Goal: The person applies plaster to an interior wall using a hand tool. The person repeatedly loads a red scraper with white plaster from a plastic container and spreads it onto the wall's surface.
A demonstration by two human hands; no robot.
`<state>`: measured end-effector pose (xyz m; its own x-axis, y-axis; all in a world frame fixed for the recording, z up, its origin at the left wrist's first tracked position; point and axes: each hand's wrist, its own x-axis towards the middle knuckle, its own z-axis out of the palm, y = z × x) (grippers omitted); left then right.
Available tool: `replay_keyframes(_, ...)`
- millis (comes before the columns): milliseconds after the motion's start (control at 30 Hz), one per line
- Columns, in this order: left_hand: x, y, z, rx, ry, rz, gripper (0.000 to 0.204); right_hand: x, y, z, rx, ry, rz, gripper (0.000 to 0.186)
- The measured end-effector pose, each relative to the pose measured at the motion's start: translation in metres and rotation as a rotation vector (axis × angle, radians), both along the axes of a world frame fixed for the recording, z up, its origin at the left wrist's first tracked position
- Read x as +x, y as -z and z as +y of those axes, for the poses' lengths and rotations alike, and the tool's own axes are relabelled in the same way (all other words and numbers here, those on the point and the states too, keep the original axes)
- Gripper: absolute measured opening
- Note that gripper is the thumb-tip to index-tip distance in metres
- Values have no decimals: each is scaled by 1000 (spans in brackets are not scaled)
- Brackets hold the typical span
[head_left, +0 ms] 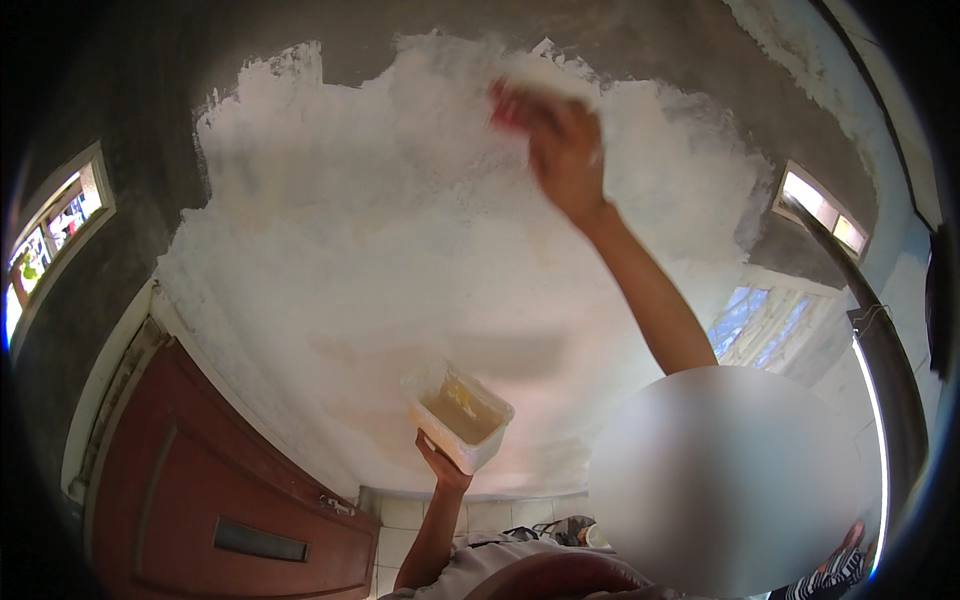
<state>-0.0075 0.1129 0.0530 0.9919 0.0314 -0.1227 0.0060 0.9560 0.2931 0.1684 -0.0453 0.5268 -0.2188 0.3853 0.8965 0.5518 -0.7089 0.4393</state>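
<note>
A cream rectangular plastic tub (481, 437) rests in my left hand (441, 466), which grips it from below, with the tub's open top tipped into view. Pale smears and a small yellow patch show on its inner walls. High up against the wall, my right hand (568, 155) is closed on a red scraper (508, 106). Motion blurs the scraper, so its exact shape is unclear. Around it, an uneven coat of white putty (400, 230) covers much of the grey wall (690, 40), ending in ragged edges.
At the left stands a reddish-brown door (190, 480) in a pale frame. Small windows (826, 212) sit to either side. A dark pole (885, 360) runs down the right. Below are floor tiles (400, 515) and dark clutter (565, 528). A blurred round patch hides the lower right.
</note>
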Motion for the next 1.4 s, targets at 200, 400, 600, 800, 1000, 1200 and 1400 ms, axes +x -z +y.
replay_keyframes(200,3,11,-5,-32,55,6,79,43,-3,22,-35,360,-91,45)
replay_keyframes(400,1,10,-2,50,45,-33,78,-4,134,48,-503,121,56,44)
replay_keyframes(600,-1,8,5,-14,2,-21,83,-13,47,35,-159,74,37,47)
replay_keyframes(800,-1,14,3,-12,8,-33,83,30,-29,27,112,288,-167,46)
replay_keyframes(1000,0,11,4,-17,5,-15,79,8,124,60,-377,65,-1,33)
replay_keyframes(1200,-5,1,16,-15,-39,-31,77,-26,149,70,-476,14,173,42)
replay_keyframes(1400,-8,-1,21,-3,-89,21,82,2,-41,93,-1,42,-106,53)
